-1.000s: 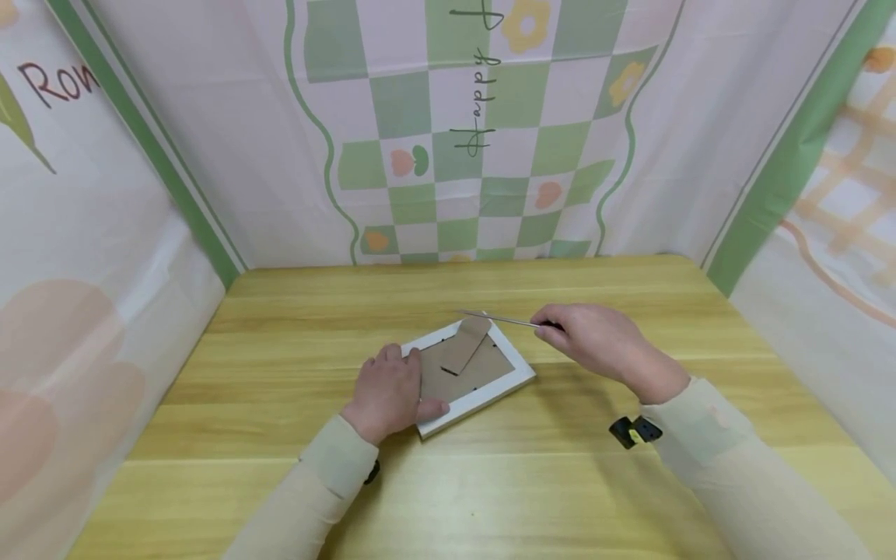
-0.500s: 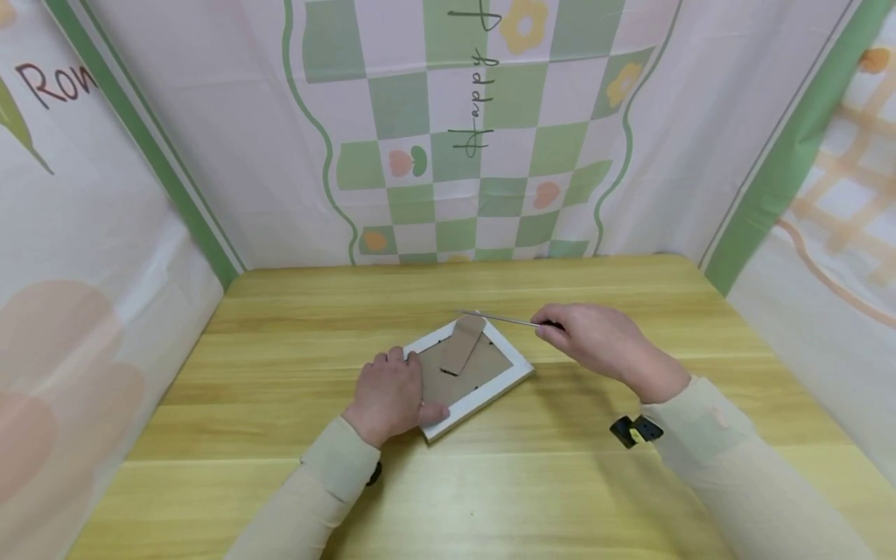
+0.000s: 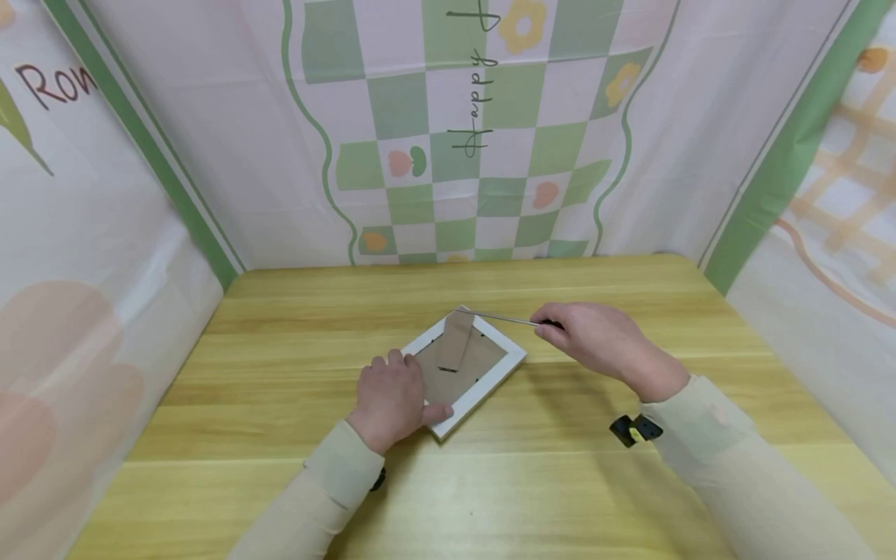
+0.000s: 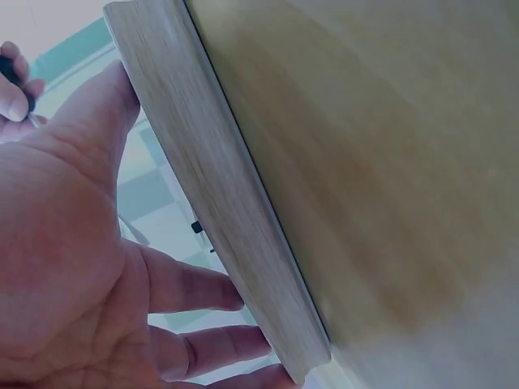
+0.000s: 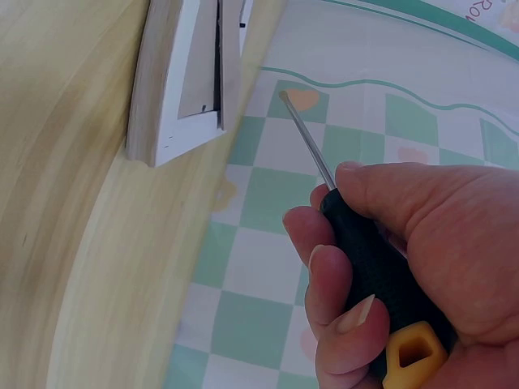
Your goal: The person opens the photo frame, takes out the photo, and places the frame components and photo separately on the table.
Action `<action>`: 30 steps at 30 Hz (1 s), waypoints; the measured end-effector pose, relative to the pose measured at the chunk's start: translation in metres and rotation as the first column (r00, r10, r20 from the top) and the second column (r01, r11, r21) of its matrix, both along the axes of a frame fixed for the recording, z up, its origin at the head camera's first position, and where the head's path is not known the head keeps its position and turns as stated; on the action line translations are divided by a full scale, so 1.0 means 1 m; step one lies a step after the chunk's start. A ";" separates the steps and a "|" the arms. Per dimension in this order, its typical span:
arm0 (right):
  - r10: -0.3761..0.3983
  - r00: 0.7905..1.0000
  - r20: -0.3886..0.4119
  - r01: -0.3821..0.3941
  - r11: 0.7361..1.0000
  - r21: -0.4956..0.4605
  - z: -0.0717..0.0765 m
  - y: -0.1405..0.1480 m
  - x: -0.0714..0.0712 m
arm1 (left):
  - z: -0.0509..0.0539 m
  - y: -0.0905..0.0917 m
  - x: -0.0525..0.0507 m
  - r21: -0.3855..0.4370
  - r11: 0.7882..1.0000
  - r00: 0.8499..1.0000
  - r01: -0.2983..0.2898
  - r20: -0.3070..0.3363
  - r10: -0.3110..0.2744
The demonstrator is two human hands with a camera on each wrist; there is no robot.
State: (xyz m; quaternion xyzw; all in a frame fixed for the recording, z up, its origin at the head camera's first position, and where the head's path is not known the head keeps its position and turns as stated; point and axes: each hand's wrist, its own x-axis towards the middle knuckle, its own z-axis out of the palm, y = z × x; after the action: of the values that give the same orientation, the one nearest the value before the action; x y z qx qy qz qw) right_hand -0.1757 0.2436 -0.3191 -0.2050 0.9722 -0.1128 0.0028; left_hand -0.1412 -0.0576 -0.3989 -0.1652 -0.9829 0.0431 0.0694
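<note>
A white-edged picture frame [image 3: 488, 383] lies on the table with its brown back and brown stand flap [image 3: 456, 339] facing up. My left hand [image 3: 389, 398] grips its left end, thumb on the near side and fingers on the far side; the left wrist view shows the thumb and fingers [image 4: 195, 288] against the wooden edge [image 4: 215, 174]. My right hand [image 3: 595, 338] holds a screwdriver, its metal shaft [image 3: 500, 318] pointing left over the frame's far corner. In the right wrist view, fingers wrap the dark handle [image 5: 377, 267]; whether the tip touches the frame I cannot tell.
The wooden table [image 3: 280, 435] extends around the frame. Behind it hangs a green-and-white checked cloth [image 3: 448, 187], with patterned cloth at both sides. A black strap [image 3: 633, 430] is at the right wrist.
The frame has turned counterclockwise under my left hand, its far corner moving left and its right corner away from me. My right hand with the screwdriver has stayed nearly still.
</note>
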 end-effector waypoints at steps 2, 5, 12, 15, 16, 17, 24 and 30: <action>0.000 1.000 -0.001 0.000 1.000 0.002 0.000 0.000 0.000 | 0.000 0.000 0.001 -0.004 1.000 1.000 -0.002 -0.007 0.002; 0.001 1.000 -0.004 -0.001 1.000 0.000 -0.001 0.001 0.000 | 0.000 0.000 0.001 0.004 1.000 1.000 -0.005 0.003 0.005; 0.008 1.000 -0.009 -0.008 1.000 -0.008 -0.001 0.001 0.000 | 0.001 0.002 0.002 0.021 1.000 1.000 0.002 0.006 -0.002; 0.009 1.000 -0.010 -0.009 1.000 -0.007 -0.002 0.001 0.000 | 0.002 0.002 0.003 0.020 1.000 1.000 0.007 -0.002 -0.007; 0.009 1.000 -0.009 -0.009 1.000 -0.007 -0.002 0.001 0.000 | 0.002 0.001 0.003 0.017 1.000 1.000 0.008 -0.003 -0.008; 0.009 1.000 -0.009 -0.009 1.000 -0.007 -0.002 0.001 0.000 | 0.002 0.002 0.004 0.013 1.000 1.000 0.009 -0.002 -0.009; 0.007 1.000 -0.012 -0.007 1.000 -0.005 -0.002 0.002 -0.001 | 0.004 0.003 0.005 -0.019 1.000 1.000 0.005 0.010 -0.005; 0.008 1.000 -0.017 -0.008 1.000 -0.004 -0.003 0.003 -0.001 | 0.004 0.005 0.005 -0.033 0.999 1.000 -0.001 0.012 0.001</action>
State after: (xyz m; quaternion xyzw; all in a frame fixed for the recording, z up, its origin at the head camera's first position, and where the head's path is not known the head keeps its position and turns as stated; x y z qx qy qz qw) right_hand -0.1762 0.2462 -0.3223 -0.2098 0.9712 -0.1128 -0.0055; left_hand -0.1361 -0.0531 -0.3951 -0.1660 -0.9825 0.0585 0.0609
